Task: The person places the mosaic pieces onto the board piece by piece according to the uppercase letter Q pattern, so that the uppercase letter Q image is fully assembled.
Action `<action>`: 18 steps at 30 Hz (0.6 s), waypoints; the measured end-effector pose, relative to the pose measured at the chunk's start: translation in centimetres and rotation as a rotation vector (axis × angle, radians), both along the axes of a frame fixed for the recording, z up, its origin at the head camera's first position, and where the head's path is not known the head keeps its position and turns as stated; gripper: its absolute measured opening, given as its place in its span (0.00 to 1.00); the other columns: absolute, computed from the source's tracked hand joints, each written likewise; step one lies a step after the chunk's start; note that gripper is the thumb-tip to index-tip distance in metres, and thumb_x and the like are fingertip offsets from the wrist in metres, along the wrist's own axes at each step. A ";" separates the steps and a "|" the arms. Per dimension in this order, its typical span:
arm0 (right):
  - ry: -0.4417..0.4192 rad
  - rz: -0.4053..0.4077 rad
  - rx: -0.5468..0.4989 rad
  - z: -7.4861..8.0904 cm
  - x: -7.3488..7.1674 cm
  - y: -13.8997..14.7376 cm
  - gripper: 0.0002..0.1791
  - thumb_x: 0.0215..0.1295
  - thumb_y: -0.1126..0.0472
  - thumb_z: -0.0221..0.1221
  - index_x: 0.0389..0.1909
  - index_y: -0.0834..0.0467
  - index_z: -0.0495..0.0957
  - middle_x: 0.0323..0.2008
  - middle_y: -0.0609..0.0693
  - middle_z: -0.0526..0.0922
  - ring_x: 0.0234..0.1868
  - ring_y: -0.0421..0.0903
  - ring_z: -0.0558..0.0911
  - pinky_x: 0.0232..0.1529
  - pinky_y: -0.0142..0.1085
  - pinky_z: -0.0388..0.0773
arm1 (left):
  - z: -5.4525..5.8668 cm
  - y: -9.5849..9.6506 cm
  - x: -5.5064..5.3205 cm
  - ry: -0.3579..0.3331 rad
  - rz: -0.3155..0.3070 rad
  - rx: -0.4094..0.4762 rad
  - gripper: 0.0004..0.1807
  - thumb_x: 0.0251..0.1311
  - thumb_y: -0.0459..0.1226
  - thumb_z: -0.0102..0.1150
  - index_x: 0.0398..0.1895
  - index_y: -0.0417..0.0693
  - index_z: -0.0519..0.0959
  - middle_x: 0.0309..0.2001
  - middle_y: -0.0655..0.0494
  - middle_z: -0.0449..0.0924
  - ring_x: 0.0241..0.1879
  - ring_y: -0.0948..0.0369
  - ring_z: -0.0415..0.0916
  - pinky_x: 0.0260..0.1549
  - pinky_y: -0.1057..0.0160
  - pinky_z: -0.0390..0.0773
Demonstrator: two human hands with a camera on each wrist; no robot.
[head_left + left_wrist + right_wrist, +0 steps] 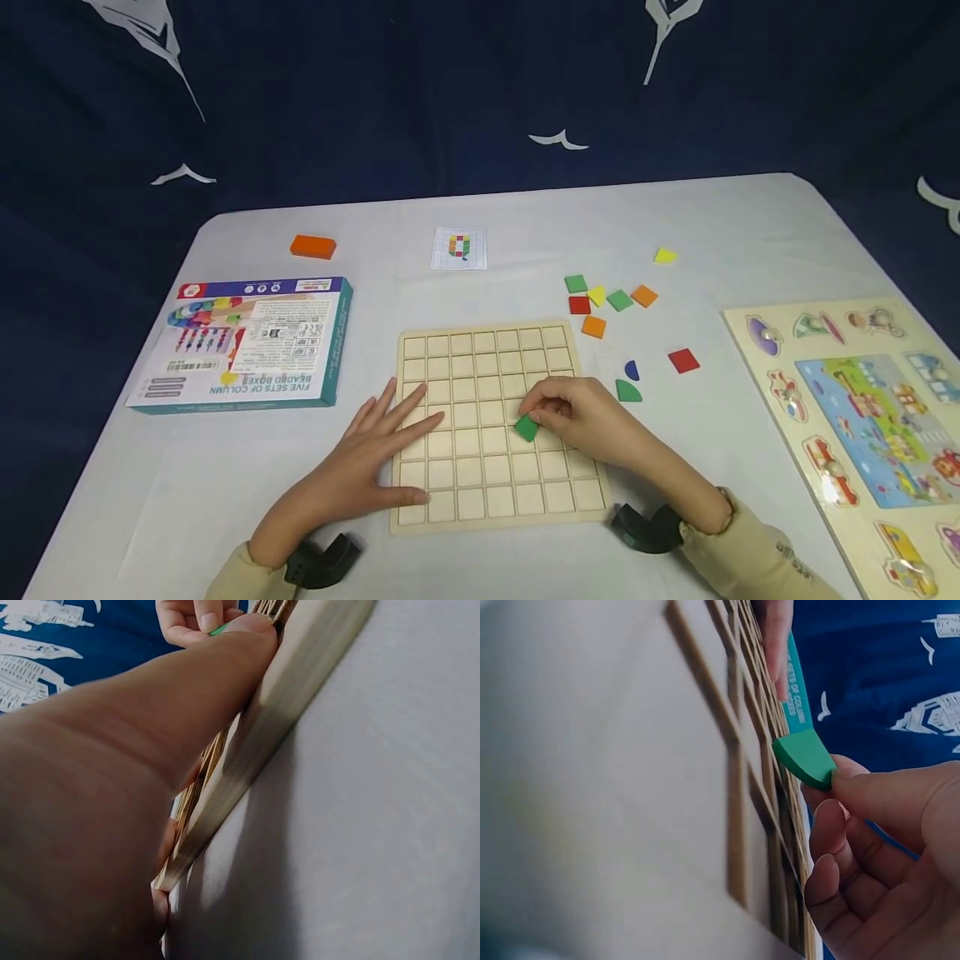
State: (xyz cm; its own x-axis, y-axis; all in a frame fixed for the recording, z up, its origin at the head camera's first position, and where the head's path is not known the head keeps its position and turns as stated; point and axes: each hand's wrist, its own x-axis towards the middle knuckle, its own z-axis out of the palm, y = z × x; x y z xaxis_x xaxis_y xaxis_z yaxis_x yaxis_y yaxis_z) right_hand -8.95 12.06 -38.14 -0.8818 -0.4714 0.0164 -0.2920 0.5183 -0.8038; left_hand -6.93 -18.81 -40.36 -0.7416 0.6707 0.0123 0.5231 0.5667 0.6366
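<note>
White table (390,283) — right hand (588,417) pinching green piece (527,428) over gridded tray (491,413)

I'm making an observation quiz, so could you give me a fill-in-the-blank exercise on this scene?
The right grip pinches a small piece colored ____.
The left grip rests on the ____ side of the wooden grid board.
The block beyond the box is colored ____.
The loose red pieces number ____.

Missing words: green; left; orange; two.
</note>
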 end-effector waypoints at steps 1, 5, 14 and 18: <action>-0.006 0.003 -0.001 -0.1 0.1 -0.1 0.08 0.58 0.70 0.62 0.30 0.53 0.81 0.25 0.40 0.77 0.26 0.39 0.72 0.26 0.29 0.70 | 0.0 0.0 0.0 -0.001 0.001 0.001 0.48 0.43 0.54 0.70 0.70 0.55 0.62 0.74 0.54 0.40 0.70 0.48 0.25 0.61 0.40 0.32; -0.021 -0.004 -0.010 -0.3 0.4 -0.3 0.06 0.58 0.68 0.63 0.30 0.53 0.81 0.24 0.40 0.77 0.25 0.38 0.72 0.25 0.29 0.71 | -0.2 -0.1 0.1 -0.002 0.001 0.000 0.48 0.43 0.55 0.69 0.70 0.56 0.61 0.74 0.54 0.40 0.70 0.48 0.25 0.61 0.40 0.32; -0.026 -0.113 -0.047 -0.8 0.6 -0.5 0.05 0.53 0.66 0.67 0.25 0.52 0.81 0.21 0.40 0.76 0.23 0.39 0.72 0.23 0.28 0.70 | -0.3 -0.1 0.1 0.000 0.010 -0.006 0.48 0.43 0.56 0.68 0.70 0.57 0.61 0.74 0.56 0.40 0.70 0.48 0.25 0.61 0.40 0.33; -0.017 -0.087 -0.038 -0.8 0.9 -0.6 0.06 0.53 0.64 0.68 0.24 0.51 0.81 0.19 0.39 0.74 0.22 0.37 0.70 0.22 0.28 0.68 | -0.2 -0.1 0.0 0.006 0.005 -0.007 0.48 0.44 0.57 0.67 0.70 0.57 0.61 0.74 0.55 0.40 0.70 0.48 0.25 0.61 0.40 0.33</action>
